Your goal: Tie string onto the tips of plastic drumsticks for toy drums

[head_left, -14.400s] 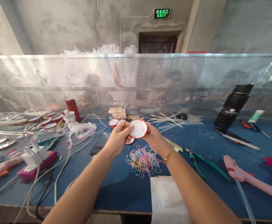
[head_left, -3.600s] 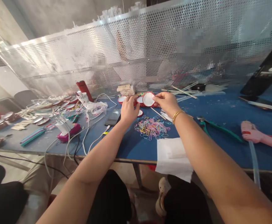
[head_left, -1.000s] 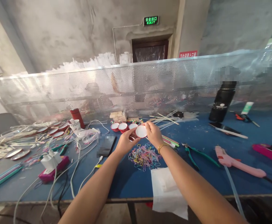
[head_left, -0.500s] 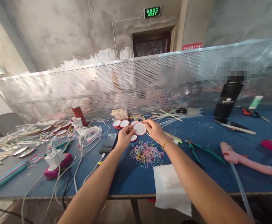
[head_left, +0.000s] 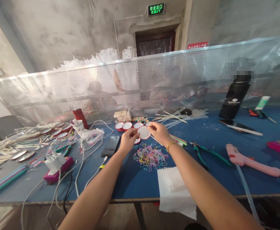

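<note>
Red-rimmed white disc [head_left: 144, 132] pinched above the blue table [head_left: 130, 182], left hand [head_left: 127, 140] at nine o'clock, right hand [head_left: 159, 132] at three. Finished-looking discs [head_left: 127, 126] at eleven o'clock; rubber bands [head_left: 149, 156] at six, seemingly unused.

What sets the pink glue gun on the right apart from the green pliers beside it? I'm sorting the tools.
The glue gun is pink and thick-bodied with a clear stick trailing from it toward the table edge; the pliers are slim, with green handles spread apart and dark metal jaws. The glue gun lies farther right, the pliers nearer the right hand. Both lie flat on the blue table, untouched by either hand.
</note>
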Tool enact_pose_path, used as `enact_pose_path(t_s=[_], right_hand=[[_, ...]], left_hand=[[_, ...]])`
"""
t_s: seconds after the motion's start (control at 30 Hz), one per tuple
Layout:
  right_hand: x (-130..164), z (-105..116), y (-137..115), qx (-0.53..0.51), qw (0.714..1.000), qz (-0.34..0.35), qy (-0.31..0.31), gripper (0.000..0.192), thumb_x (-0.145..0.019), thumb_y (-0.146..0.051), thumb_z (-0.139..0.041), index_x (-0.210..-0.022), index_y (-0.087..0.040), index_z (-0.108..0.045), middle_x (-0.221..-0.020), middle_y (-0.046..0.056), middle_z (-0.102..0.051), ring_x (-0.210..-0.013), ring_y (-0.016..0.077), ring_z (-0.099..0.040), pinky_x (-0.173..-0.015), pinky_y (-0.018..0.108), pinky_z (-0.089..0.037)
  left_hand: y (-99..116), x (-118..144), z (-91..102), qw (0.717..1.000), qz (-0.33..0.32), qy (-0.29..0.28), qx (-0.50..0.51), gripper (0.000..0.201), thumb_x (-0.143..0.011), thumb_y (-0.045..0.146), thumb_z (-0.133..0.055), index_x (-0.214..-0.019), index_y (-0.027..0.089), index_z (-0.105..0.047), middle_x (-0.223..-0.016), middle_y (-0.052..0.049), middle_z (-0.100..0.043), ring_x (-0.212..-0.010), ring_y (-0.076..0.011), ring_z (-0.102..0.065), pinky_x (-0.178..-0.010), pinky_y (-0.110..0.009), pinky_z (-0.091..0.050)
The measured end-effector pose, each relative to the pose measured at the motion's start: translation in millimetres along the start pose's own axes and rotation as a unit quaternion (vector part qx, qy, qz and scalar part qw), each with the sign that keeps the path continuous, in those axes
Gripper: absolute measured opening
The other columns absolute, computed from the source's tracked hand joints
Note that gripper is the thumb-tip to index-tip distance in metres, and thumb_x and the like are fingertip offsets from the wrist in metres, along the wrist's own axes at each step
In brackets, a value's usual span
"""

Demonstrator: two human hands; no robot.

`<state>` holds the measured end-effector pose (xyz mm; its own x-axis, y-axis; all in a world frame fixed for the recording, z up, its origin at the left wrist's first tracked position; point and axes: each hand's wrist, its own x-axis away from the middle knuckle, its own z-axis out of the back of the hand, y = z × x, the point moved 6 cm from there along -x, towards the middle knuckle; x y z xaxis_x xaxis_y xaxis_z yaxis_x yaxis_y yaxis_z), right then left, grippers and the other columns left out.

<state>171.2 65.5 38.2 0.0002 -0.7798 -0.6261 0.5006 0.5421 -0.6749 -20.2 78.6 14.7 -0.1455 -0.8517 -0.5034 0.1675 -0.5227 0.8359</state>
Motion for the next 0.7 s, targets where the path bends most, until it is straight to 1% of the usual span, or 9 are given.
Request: enact_pose_path(t_s=[0.1,0.23,0.33,0.5,0.57,0.7], right_hand=[[0,1,-1,0.005,1.0,-0.002,0.0,0.019,-0.083,-0.033,-0.054,-0.069,-0.023,-0.062,-0.068,0.001,-0.067,-0.068,0.018,-0.062,-0.068,0.028,-0.043],[0,3,1,0.011,1.0,-0.006,0.001,0.019,-0.082,-0.033,-0.056,-0.067,-0.022,-0.06,-0.068,0.001,-0.067,-0.067,0.0177,-0.061,-0.067,0.027,-0.042],[-2,3,3,0.011,1.0,-0.012,-0.001,0.02,-0.084,-0.034,-0.057,-0.069,-0.022,-0.062,-0.07,0.002,-0.069,-0.068,0.0181,-0.063,-0.067,0.028,-0.043],[-3,0,11,0.002,1.0,-0.027,-0.004,0.016,-0.086,-0.031,-0.059,-0.079,-0.02,-0.069,-0.078,0.004,-0.075,-0.074,0.0197,-0.068,-0.071,0.029,-0.047],[-3,-2,13,-0.007,1.0,-0.029,-0.008,0.015,-0.086,-0.03,-0.06,-0.084,-0.02,-0.071,-0.08,0.004,-0.075,-0.074,0.0193,-0.068,-0.071,0.029,-0.048],[-3,-4,14,-0.007,1.0,-0.021,-0.018,0.018,-0.088,-0.03,-0.059,-0.09,-0.02,-0.074,-0.08,0.003,-0.074,-0.073,0.0183,-0.066,-0.07,0.028,-0.047]], left_hand=[[1,0,-1.2,1.0,0.001,-0.001,0.009,0.029,-0.074,0.036,-0.075,-0.096,0.016,-0.072,-0.067,0.0,-0.069,-0.063,-0.0142,-0.063,-0.062,-0.026,-0.049],[0,0,-3.1,1.0,0.019,-0.007,0.015,0.035,-0.072,0.042,-0.078,-0.093,0.015,-0.072,-0.066,0.0,-0.068,-0.062,-0.0139,-0.062,-0.059,-0.025,-0.046],[-2,1,-4.8,0.998,0.05,-0.009,0.033,0.044,-0.069,0.049,-0.081,-0.094,0.015,-0.071,-0.066,-0.001,-0.068,-0.06,-0.0139,-0.061,-0.053,-0.024,-0.043],[-6,2,-7.5,0.994,0.09,-0.014,0.062,0.05,-0.072,0.057,-0.078,-0.095,0.014,-0.072,-0.064,-0.002,-0.066,-0.056,-0.0122,-0.059,-0.05,-0.022,-0.041],[-8,2,-7.7,0.993,0.097,-0.014,0.066,0.051,-0.072,0.057,-0.079,-0.098,0.014,-0.072,-0.063,-0.001,-0.066,-0.056,-0.0126,-0.059,-0.05,-0.022,-0.041],[-7,2,-8.3,0.993,0.085,-0.026,0.072,0.059,-0.073,0.055,-0.08,-0.115,0.015,-0.07,-0.063,0.001,-0.064,-0.057,-0.0131,-0.06,-0.051,-0.022,-0.04]])
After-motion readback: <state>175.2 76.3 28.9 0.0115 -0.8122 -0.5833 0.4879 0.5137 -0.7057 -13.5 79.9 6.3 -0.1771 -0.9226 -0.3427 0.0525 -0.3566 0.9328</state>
